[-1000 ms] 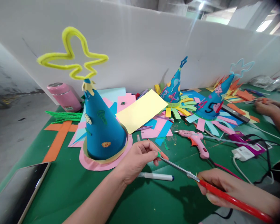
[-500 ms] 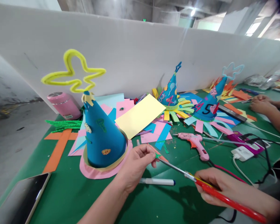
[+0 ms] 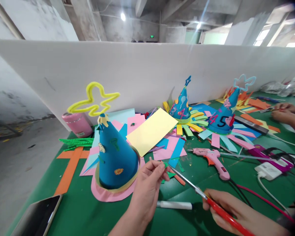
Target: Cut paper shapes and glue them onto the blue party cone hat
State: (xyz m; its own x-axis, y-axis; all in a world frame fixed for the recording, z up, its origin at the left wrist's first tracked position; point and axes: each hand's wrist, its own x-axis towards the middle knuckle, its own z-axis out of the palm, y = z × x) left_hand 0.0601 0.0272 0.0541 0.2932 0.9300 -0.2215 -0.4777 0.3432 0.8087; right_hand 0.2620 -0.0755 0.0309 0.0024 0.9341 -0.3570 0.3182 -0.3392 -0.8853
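My left hand (image 3: 147,188) is pinched on a small green paper piece (image 3: 165,165) just right of a blue cone hat (image 3: 115,157) topped with a yellow pipe-cleaner star (image 3: 93,100). The hat stands on a pink paper disc (image 3: 108,195). Low at the right, my right hand (image 3: 232,213) grips red-handled scissors (image 3: 206,198), whose blade tips reach the green piece. A white marker (image 3: 174,205) lies on the green table (image 3: 76,213) between my hands.
A pink glue gun (image 3: 212,157) and cables lie to the right. Two more blue cone hats (image 3: 182,105) (image 3: 223,113) stand amid coloured paper strips. A yellow sheet (image 3: 152,131), a pink cup (image 3: 77,124), a tablet (image 3: 36,218) and another person's hands (image 3: 284,111) are around.
The view has tilted up and shifted, so everything sits lower and further right. Both hands keep the same hold on the green piece and the scissors.
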